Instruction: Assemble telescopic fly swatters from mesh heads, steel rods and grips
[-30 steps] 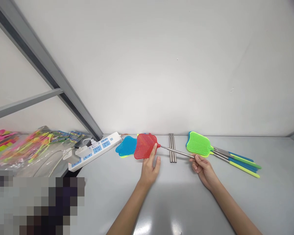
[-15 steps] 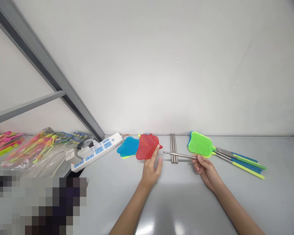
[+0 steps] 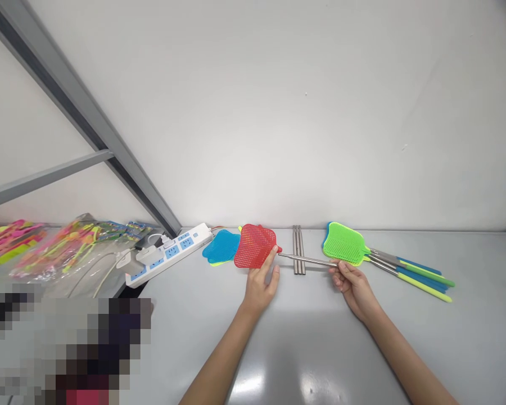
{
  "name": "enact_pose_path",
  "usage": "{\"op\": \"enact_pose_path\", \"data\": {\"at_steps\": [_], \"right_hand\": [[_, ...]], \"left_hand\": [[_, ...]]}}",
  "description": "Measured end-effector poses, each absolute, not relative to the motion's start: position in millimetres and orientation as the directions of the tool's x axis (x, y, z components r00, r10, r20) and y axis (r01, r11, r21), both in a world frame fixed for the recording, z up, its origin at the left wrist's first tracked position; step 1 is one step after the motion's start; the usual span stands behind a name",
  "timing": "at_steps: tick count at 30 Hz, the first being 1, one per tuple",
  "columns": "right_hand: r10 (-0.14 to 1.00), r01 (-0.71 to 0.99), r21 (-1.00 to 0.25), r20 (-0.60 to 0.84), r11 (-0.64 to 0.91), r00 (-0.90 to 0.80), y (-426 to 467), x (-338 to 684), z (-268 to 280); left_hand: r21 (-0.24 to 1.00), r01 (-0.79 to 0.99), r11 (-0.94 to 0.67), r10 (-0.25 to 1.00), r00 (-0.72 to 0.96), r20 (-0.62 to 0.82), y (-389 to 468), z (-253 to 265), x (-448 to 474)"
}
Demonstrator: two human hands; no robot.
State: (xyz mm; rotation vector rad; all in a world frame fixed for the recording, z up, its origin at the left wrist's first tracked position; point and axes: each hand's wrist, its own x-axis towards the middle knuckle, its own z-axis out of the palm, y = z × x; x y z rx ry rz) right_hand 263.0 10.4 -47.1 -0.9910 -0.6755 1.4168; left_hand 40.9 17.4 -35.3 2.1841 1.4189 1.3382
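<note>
A person's left hand [image 3: 259,288] lay with fingers extended and thumb spread apart, one fingertip resting by the short neck of a red, perforated plastic fly-swatter head [image 3: 255,246], left of centre on a glossy grey surface [image 3: 303,337]. The right hand [image 3: 354,284] pinched the end of a slim silver metal rod [image 3: 314,260] between thumb and fingers. This rod pointed left, its tip at the red neck; whether the two were joined could not be told. It crossed over three silver metal tubes [image 3: 299,267] lying side by side. Just left of the red head, and partly covered by it, was a blue perforated plastic head [image 3: 223,246]. Beyond the right hand lay a stack of fly swatters topped by a bright green mesh head [image 3: 343,243], their coloured handles pointing right. Farther left was a white power strip with blue socket panels [image 3: 172,252].
</note>
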Motion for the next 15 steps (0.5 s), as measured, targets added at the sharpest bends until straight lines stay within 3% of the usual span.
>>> {"op": "enact_pose_path", "data": {"at_steps": [15], "right_hand": [[0.98,-0.536,-0.84,-0.166,-0.085,0.105,11.2,267.1,-50.2]], "left_hand": [[0.579,0.616,-0.535,0.788,0.116,0.605,18.3,-35.7,41.6]]}}
